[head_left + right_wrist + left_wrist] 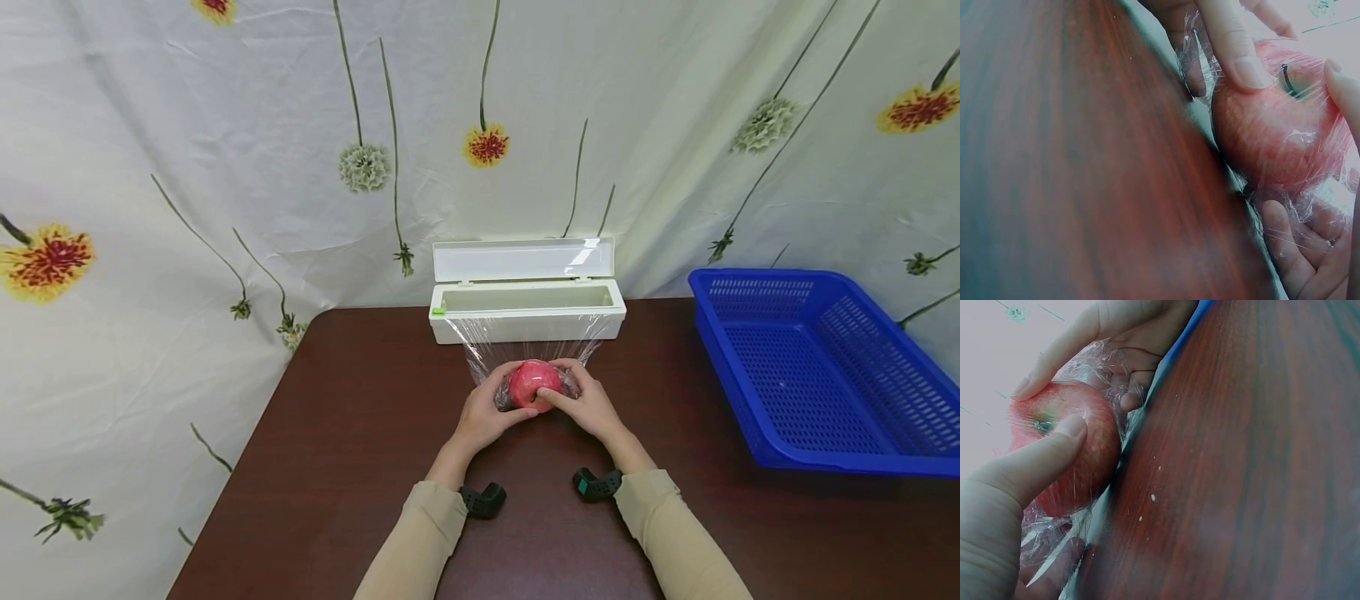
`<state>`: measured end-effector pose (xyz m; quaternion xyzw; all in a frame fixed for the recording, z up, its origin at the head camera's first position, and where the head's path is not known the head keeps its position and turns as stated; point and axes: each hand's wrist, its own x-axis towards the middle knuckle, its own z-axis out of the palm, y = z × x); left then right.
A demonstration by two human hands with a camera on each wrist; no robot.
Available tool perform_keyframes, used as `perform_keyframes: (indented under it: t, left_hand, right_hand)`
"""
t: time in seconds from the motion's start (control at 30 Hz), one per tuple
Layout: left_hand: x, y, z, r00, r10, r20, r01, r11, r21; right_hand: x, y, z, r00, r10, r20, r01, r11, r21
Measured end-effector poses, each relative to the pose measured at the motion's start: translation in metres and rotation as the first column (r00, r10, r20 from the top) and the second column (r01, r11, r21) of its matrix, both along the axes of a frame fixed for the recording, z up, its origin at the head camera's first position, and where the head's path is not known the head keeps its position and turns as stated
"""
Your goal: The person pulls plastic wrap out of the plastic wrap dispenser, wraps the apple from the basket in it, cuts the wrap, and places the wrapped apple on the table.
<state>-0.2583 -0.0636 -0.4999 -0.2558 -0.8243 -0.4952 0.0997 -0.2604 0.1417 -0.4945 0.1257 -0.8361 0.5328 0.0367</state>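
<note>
A red apple (535, 377) sits between both hands, covered in clear plastic wrap (1300, 134). The left hand (482, 419) grips its left side, fingers round the film-covered flank and thumb on the fruit. From the other side the right hand (592, 407) holds it, its thumb lying across the top by the stem. Crumpled film bunches at both sides under the fingers. Beyond the apple, a taut sheet of wrap (525, 329) stretches back to a white wrap dispenser box (600, 327), whose lid (510, 261) stands raised.
A blue plastic basket (757, 446) stands at the right of the dark brown table (337, 450). A white flowered cloth (262, 125) hangs behind the table and down its left. Small white specks (1153, 497) lie on the tabletop. Black wrist devices (483, 500) sit on both wrists.
</note>
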Motion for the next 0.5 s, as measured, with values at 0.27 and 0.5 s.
perform_keyframes:
  t: [0.27, 0.5]
  left_hand:
    - [0.0009, 0.0003, 0.0014, 0.999, 0.016, 0.038, -0.016, 1.000, -0.001]
    - [0.0010, 0.0006, 0.0016, 0.998, 0.029, 0.059, -0.029, 1.000, -0.012]
  right_hand:
    - [0.0008, -0.0002, 0.0006, 1.000, -0.024, -0.009, 0.024, 1.000, -0.015]
    - [0.0017, -0.0010, 0.0010, 0.999, -0.040, -0.006, 0.039, 0.999, -0.022]
